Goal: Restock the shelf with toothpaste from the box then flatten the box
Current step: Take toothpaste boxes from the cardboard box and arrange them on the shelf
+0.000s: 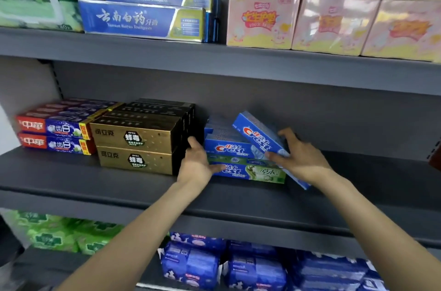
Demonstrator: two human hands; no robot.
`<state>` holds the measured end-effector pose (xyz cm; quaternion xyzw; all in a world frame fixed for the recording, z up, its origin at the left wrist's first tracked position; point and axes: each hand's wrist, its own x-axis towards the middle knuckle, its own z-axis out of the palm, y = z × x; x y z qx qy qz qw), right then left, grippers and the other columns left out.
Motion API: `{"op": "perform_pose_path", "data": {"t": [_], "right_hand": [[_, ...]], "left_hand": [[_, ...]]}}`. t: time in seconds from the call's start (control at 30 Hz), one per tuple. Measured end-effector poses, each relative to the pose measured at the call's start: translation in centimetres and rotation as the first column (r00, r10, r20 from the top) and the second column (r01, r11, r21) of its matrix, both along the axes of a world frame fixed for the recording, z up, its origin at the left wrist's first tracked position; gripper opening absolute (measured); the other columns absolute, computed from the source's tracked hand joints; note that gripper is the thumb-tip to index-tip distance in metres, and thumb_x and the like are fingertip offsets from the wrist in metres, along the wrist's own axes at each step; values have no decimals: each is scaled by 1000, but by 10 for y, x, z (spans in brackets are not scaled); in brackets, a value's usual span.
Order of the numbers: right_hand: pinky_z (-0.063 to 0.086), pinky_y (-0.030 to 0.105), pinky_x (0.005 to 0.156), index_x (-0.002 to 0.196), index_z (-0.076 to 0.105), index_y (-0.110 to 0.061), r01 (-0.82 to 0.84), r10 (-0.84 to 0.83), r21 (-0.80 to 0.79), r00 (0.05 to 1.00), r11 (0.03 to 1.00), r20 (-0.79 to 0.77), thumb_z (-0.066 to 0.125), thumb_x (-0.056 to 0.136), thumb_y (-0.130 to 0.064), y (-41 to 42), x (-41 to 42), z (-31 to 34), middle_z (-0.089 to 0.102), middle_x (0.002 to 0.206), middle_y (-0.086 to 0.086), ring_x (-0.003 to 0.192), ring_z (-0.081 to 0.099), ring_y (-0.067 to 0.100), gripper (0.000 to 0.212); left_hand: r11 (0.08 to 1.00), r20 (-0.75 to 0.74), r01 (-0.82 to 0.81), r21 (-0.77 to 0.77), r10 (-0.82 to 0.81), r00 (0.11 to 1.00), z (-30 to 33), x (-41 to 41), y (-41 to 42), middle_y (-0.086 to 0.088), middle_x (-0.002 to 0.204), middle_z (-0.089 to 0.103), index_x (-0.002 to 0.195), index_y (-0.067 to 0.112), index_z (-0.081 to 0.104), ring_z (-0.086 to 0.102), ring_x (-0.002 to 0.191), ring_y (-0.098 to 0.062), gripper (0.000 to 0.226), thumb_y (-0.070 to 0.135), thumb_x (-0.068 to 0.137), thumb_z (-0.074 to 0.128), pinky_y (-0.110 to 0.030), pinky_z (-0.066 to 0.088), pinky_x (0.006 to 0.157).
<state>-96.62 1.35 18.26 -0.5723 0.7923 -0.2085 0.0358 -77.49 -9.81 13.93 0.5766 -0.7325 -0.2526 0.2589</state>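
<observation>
Right hand (301,156) clamped on tilted glossy blue cardboard toothpaste carton (259,135), left hand (196,162) fingers straight against stacked blue-green cartons (248,166) beside it

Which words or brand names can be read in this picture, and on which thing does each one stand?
"Crest": tilted blue carton held by the right hand.
"Crest": flat blue carton under it.
"Crest", partly covered: green-and-blue carton near the left hand.
"Yunnan Baiyao Toothpaste": blue cartons, top shelf.
"中華": red-and-blue cartons.
"100%": pink packs.
Gold cartons: Chinese print, too blurred to quote.
</observation>
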Motion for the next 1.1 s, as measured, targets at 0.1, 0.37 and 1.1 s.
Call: {"op": "perform_pose_path", "data": {"t": [0.1,0.37,1.1], "right_hand": [[45,33,85,135,36,-28,-107,109,45,993,993,-49,53,86,-57,-6,4,6,55,132,-1,110,57,24,59],[37,37,99,146,22,-43,-188,209,103,941,977,-265,56,90,-43,-22,22,18,34,146,-4,132,38,24,66],[25,38,109,145,30,-31,-199,206,55,928,979,-309,53,92,-39,-40,50,-12,34,136,2,132,26,21,58]], "left_hand": [[1000,34,1,12,-2,999,3,1,-2,-16,137,38,133,4,25,48,124,-31,90,33,69,82,-35,43,96],[972,-614,54,227,100,783,-10,18,-14,-19,123,60,105,17,57,56,114,-34,13,18,96,46,-34,41,90],[931,183,49,-361,19,983,22,13,7,-10,132,47,136,14,39,47,120,-27,41,24,97,46,-37,45,92]]}}
